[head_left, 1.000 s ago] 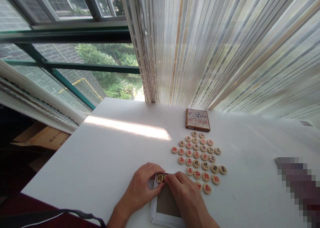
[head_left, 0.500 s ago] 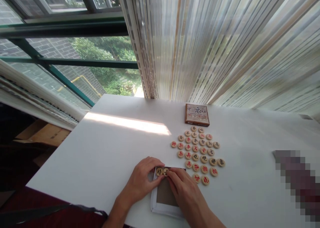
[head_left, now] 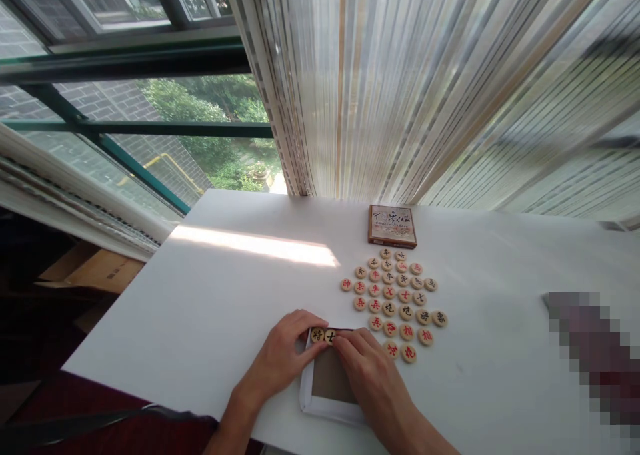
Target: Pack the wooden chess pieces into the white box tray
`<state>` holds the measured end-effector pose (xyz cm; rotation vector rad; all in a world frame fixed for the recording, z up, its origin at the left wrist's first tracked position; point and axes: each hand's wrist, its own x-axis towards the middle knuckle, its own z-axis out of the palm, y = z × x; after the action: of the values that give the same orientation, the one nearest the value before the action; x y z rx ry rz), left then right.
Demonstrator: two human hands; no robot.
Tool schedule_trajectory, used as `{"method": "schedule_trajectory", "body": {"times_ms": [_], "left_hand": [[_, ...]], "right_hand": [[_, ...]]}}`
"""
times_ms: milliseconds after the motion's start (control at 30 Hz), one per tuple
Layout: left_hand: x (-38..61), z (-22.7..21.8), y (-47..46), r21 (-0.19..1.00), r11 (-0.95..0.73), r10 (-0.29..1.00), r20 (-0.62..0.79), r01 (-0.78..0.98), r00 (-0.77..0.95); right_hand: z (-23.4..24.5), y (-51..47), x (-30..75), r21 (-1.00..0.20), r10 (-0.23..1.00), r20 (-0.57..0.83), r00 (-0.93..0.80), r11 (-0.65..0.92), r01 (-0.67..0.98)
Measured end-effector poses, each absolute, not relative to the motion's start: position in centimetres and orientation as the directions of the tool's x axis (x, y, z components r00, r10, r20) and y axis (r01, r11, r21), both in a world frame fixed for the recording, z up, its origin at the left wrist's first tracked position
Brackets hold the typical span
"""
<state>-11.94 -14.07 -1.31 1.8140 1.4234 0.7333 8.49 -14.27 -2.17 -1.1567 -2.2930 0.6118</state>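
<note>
A shallow white-rimmed open box (head_left: pixel 333 410) with a grey-brown bottom lies at the table's near edge. In its far left corner two xiangqi pieces sit side by side, a black general (head_left: pixel 317 335) and a black advisor (head_left: pixel 331 336). My left hand (head_left: pixel 286 350) is curled around that corner, index finger along the far rim and thumb just below the pieces. My right hand (head_left: pixel 373 375) reaches over the box's right side, its closed fingertips against the advisor's right edge. Those fingers hide part of the box's inside.
Several loose red and black xiangqi pieces (head_left: pixel 389 292) lie flat right of and beyond the box. Behind them is a closed printed box lid (head_left: pixel 393 226). The white table (head_left: pixel 210 315) meets a striped curtain (head_left: pixel 340 108) and window. A pixelated dark shape (head_left: pixel 587 355) covers the right side.
The view has shifted slightly. My right fingertips have slid a little to the right, and more of the advisor piece shows. The left hand keeps its place on the box corner.
</note>
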Motion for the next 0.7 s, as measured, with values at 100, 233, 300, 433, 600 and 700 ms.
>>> {"method": "schedule_trajectory", "body": {"times_ms": [100,233,300,433,600,700], "left_hand": [[-12.1,-1.0,-14.0,0.808,-0.112,0.97,-0.037,0.579,0.239],[-12.2,-0.5,-13.8,0.813,-0.121,0.965,-0.039,0.57,0.261],[-12.1,-0.4,-13.7,0.809,-0.149,0.96,-0.018,0.568,0.278],[-11.9,-0.6,-13.6,0.796,-0.166,0.957,-0.013,0.582,0.29],[-12.0,-0.9,-13.5,0.797,-0.15,0.96,-0.024,0.585,0.279],[-12.1,-0.9,-13.5,0.793,-0.138,0.961,-0.036,0.593,0.273]], "right_hand": [[-2.2,-14.3,8.5,-0.558,0.819,0.238,-0.523,0.555,0.616],[-2.2,-14.2,8.4,-0.535,0.814,0.237,-0.53,0.565,0.628],[-2.1,-14.2,8.4,-0.53,0.81,0.237,-0.536,0.571,0.627],[-1.6,-14.1,8.5,-0.534,0.787,0.266,-0.556,0.601,0.595],[-0.7,-14.1,10.9,-0.569,0.749,0.372,-0.549,0.651,0.502],[-0.6,-13.2,15.0,-0.489,0.719,0.488,-0.495,0.695,0.528]]}}
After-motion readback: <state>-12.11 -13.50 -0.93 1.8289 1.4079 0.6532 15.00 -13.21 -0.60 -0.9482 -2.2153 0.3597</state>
